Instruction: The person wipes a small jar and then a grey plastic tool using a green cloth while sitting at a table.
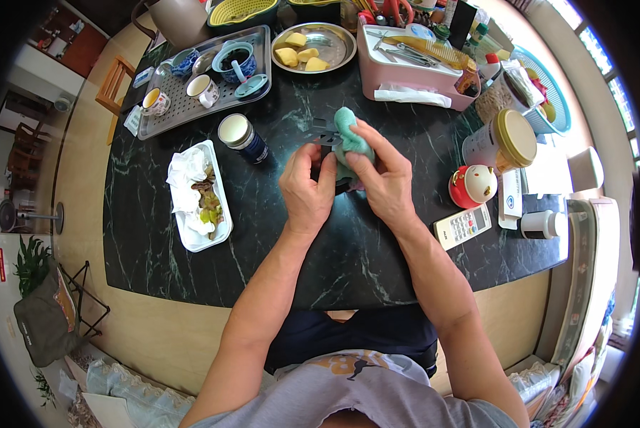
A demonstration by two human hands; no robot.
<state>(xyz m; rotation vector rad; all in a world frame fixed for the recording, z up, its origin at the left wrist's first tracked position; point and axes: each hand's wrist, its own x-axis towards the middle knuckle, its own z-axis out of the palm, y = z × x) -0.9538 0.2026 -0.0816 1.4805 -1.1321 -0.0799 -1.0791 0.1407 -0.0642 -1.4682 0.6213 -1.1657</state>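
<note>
My left hand (308,187) grips a small dark object (324,132) by its lower part, with thumb and fingers around it. Flat grey-black pieces stick out at its upper end; the fingers and a cloth cover much of it, so its kind cannot be told. Pressed against its right side is a green cloth (351,138), bunched between the thumb and fingers of my right hand (385,179). A bit of pink shows under the cloth. Both hands are held close together above the black marbled tabletop (346,251).
To the left are a lidded jar (243,138) and a white foam tray (222,235) with tissues and scraps. Behind stand a perforated metal tea tray (183,115), a steel plate (341,45) with yellow pieces and a pink box (376,80). A remote control (463,226) and round figurine (472,186) lie right.
</note>
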